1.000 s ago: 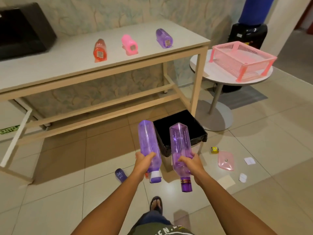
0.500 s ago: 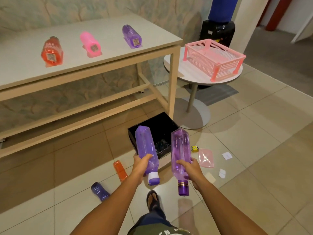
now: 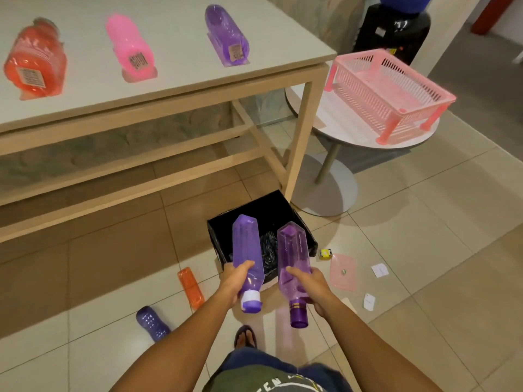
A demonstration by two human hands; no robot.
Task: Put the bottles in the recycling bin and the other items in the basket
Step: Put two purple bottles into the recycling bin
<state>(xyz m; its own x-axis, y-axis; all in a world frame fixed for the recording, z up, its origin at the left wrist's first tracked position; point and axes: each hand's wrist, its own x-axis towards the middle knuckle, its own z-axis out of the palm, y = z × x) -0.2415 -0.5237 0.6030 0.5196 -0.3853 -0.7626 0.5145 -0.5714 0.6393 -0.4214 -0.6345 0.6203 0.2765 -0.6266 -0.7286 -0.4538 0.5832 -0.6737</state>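
Note:
My left hand [image 3: 233, 281] grips a purple bottle with a white collar [image 3: 246, 250], its cap end toward me. My right hand [image 3: 310, 284] grips a second purple bottle [image 3: 291, 256] the same way. Both bottles tilt with their bases over the black bin [image 3: 218, 230] lined with a black bag, on the floor by the table leg. An orange bottle [image 3: 191, 287] and a dark purple bottle [image 3: 152, 322] lie on the floor to the left. The pink basket [image 3: 390, 94] stands on a round white table [image 3: 339, 128].
On the long beige table [image 3: 175, 66] lie an orange bottle [image 3: 35, 63], a pink bottle [image 3: 131, 49] and a purple bottle [image 3: 227, 35]. Right of the bin are a pink lid [image 3: 343, 271], a small yellow item [image 3: 325, 253] and paper scraps [image 3: 379, 270]. My sandalled foot [image 3: 245, 336] is below the hands.
I have stepped closer to the table and bin. Both hands have carried the purple bottles forward, so their bases now hang over the bin's near edge.

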